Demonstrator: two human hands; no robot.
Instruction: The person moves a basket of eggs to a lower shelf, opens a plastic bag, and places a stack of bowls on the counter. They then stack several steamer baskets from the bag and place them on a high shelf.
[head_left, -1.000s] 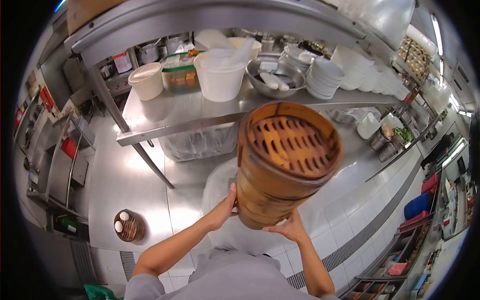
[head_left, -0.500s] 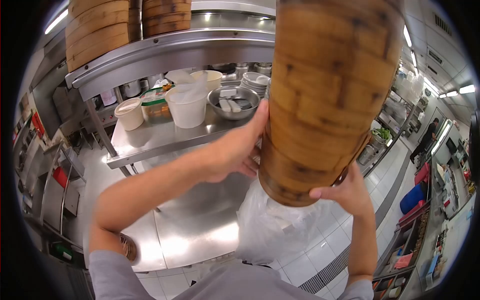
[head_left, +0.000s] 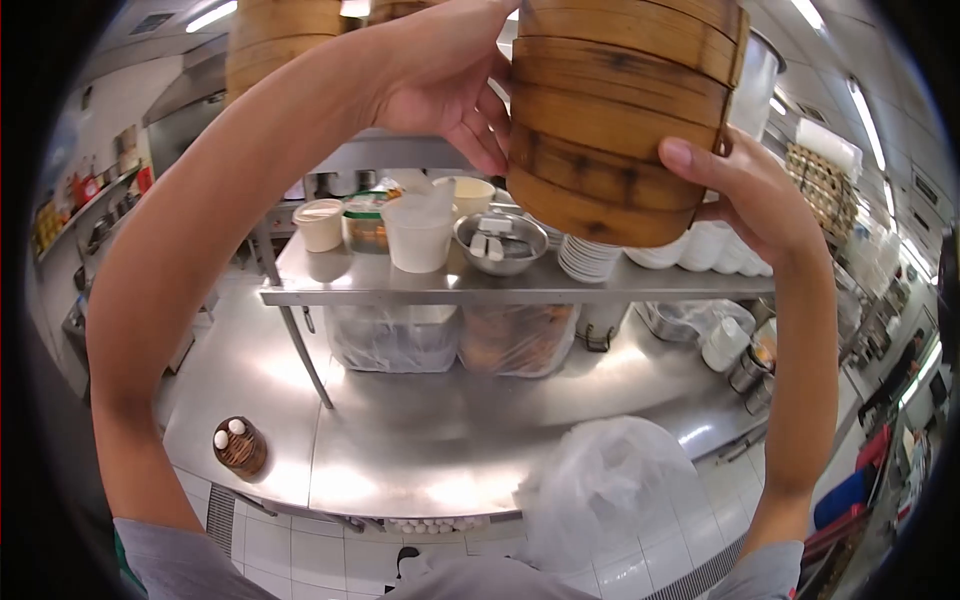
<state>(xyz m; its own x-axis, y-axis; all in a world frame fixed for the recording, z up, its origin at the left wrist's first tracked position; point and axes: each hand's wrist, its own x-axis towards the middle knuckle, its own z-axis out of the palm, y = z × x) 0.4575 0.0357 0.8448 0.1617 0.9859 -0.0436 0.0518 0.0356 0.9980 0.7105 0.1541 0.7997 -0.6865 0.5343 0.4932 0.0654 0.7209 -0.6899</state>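
A stack of bamboo steamers [head_left: 620, 120] is raised in front of me, its top cut off by the frame edge. My right hand [head_left: 755, 195] grips its lower right side, thumb across the front. On the left side, my left hand [head_left: 455, 95] supports the stack with curled fingers; part of that hand is cut off at the top. Below the stack are a steel bowl [head_left: 500, 262] with white pieces in it and piled white dishes [head_left: 588, 260]. Another bamboo steamer stack [head_left: 283, 45] shows at the upper left, partly behind my left arm.
A steel shelf [head_left: 420, 296] carries white tubs [head_left: 418, 240] and stacked bowls. Bagged containers [head_left: 395, 335] stand beneath it on the steel counter [head_left: 420, 420]. A small basket with two white items [head_left: 240, 450] sits left; a clear plastic bag [head_left: 615, 490] hangs at the front edge.
The steamer stack has gone up and away from me, with both hands still on it. The view has shifted, so the lower counter and the bagged containers now show.
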